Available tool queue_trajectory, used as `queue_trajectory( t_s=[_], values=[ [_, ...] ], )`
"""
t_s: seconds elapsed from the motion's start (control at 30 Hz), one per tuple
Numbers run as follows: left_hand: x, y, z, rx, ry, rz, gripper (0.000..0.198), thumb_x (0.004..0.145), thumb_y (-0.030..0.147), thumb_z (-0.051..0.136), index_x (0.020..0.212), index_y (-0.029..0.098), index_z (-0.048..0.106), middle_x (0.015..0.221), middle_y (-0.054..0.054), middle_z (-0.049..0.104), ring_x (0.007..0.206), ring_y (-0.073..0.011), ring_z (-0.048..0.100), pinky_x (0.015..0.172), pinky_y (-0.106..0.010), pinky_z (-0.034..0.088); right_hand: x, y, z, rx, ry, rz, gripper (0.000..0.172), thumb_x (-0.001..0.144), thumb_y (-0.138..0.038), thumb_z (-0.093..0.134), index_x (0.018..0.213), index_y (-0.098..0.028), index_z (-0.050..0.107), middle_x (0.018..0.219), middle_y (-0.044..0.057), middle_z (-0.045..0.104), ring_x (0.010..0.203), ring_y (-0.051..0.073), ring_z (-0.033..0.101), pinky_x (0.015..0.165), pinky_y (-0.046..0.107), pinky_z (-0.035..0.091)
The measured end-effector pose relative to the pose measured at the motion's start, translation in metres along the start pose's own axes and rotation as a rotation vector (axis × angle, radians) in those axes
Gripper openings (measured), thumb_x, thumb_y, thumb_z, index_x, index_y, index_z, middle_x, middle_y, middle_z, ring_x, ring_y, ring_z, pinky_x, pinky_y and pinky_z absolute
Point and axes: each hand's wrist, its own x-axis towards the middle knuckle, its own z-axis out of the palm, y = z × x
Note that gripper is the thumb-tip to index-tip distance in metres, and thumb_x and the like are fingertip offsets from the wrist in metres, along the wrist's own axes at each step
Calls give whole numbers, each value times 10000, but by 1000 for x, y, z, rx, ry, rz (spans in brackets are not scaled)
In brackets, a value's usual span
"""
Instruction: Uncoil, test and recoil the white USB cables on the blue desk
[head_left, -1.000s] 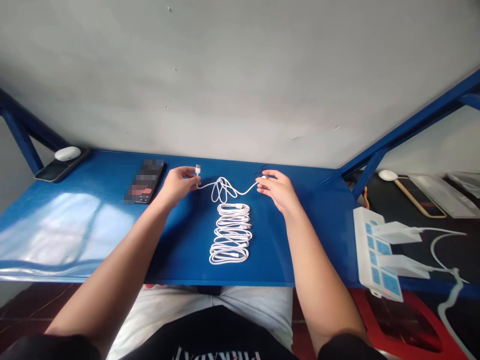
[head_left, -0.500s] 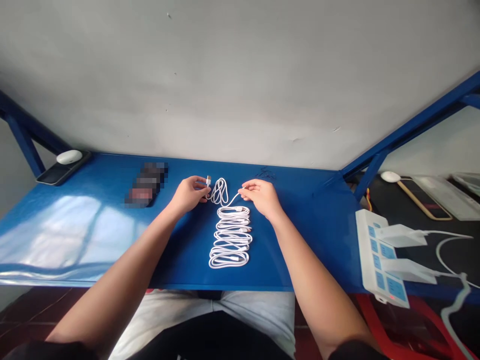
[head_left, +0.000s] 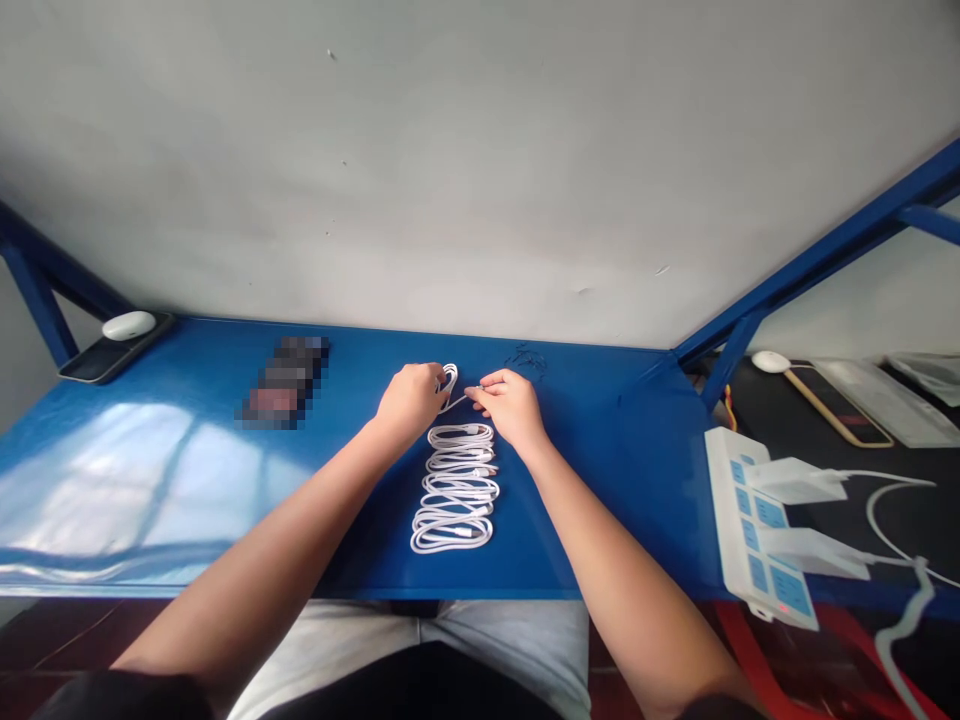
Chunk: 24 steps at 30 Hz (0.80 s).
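Observation:
My left hand (head_left: pixel 411 400) and my right hand (head_left: pixel 510 406) are close together at the far side of the blue table (head_left: pixel 600 420). A white charging cable (head_left: pixel 450 378) runs between them, gathered into a small loop by my left hand. A thin length of it reaches the pinched fingertips of my right hand. The cable's plug ends are hidden by my fingers. Just below my hands, a neat column of coiled white cables (head_left: pixel 454 490) lies flat on the tabletop, untouched.
A phone with a blurred screen (head_left: pixel 285 382) lies left of my hands. Another phone (head_left: pixel 97 362) with a white earbud case (head_left: pixel 129 325) sits at the far left corner. A white power strip (head_left: pixel 754 525) with plugged-in chargers stands at the right, beyond the table's edge.
My hands have moved closer together, and my left hand has shifted right. The cable's loop is now mostly gathered in my left hand, and the plug is no longer visible.

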Motion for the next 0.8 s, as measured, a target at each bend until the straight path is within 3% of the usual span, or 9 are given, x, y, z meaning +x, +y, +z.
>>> queue_trajectory(
  t_s=[0.23, 0.3, 0.4, 0.5, 0.6, 0.8],
  values=[
    [1, -4, 6, -189, 78, -54, 120, 816, 175, 649, 902, 187, 732, 928, -104, 766, 855, -251, 699, 705, -301, 478, 2, 3, 5, 143, -24, 23, 377, 635, -311, 826, 945, -187, 651, 754, 9, 714, 666, 173, 695, 672, 317, 582],
    [1, -7, 10, -343, 100, -75, 97, 828, 235, 672, 901, 187, 715, 915, -93, 760, 798, -223, 696, 668, -286, 486, 2, 2, 5, 176, -26, 38, 414, 625, -274, 822, 988, -192, 641, 812, 11, 721, 717, 172, 702, 721, 326, 588],
    [-1, -8, 15, -671, 56, -121, 230, 842, 306, 703, 1029, 177, 667, 927, -89, 750, 696, -184, 692, 618, -274, 513, -1, -2, 7, 251, -20, 73, 456, 624, -234, 814, 1034, -205, 616, 870, 4, 720, 760, 175, 708, 740, 340, 604],
    [-2, -7, 18, -1004, -10, -181, 400, 852, 277, 713, 1215, 165, 589, 1024, -106, 731, 733, -177, 717, 681, -304, 569, -3, -8, 7, 366, 0, 115, 467, 628, -196, 810, 1043, -210, 597, 862, -11, 708, 760, 173, 712, 734, 347, 622],
    [-3, -8, 17, -1196, -56, -235, 490, 842, 248, 734, 1295, 153, 572, 1114, -124, 708, 862, -197, 741, 779, -329, 585, -4, -13, 6, 464, -22, 168, 440, 639, -167, 814, 1025, -195, 604, 827, -4, 712, 755, 165, 715, 744, 329, 622],
    [-2, -13, 13, -1282, -48, -287, 357, 752, 224, 809, 1075, 133, 686, 1074, -83, 699, 889, -172, 722, 845, -331, 579, -2, -18, 2, 546, -8, 259, 435, 612, -136, 840, 1001, -176, 649, 784, 8, 714, 714, 139, 691, 654, 249, 565]
  ],
)
